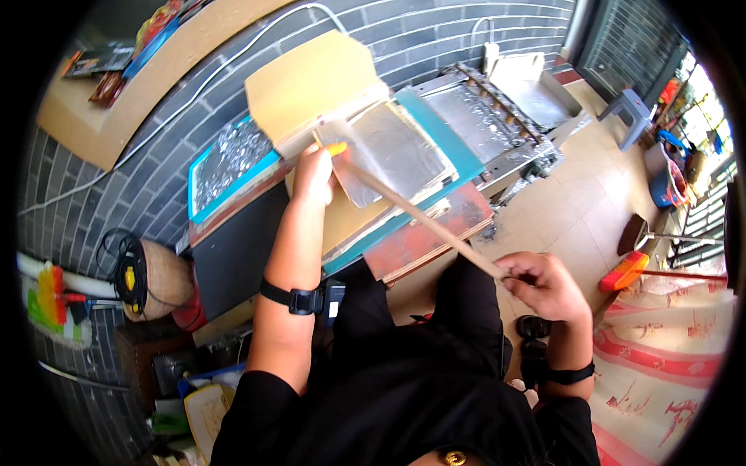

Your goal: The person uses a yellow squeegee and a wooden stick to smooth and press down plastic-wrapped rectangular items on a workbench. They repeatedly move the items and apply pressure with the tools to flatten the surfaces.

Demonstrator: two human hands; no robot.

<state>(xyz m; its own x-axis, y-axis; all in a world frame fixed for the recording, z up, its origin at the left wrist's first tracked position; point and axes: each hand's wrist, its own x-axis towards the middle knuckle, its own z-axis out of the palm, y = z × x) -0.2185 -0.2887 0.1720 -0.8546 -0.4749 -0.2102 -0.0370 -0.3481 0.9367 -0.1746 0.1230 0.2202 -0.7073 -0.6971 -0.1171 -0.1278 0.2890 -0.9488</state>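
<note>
A long, thin brown stick (423, 217) runs slantwise in front of me. My right hand (548, 287) pinches its near end, fingers closed. Its far end reaches a silvery sheet (353, 175) beside my left hand (313, 177). The left fingers are closed at the left edge of that sheet, and an orange cover (336, 148) shows on one finger. Under and beyond the sheet lies a stack of silvery sheets (396, 140) on a teal board (458, 147). An open yellowish cardboard flap (311, 81) stands behind the stack.
A blue-rimmed tray (203, 194) with silvery scraps stands at the left. A reddish board (412, 248) juts toward my knees. To the right sits a metal machine (474, 116) strewn with bits. Farther right are a grey stool (628, 116), an orange broom (624, 272) and a patterned curtain (660, 342).
</note>
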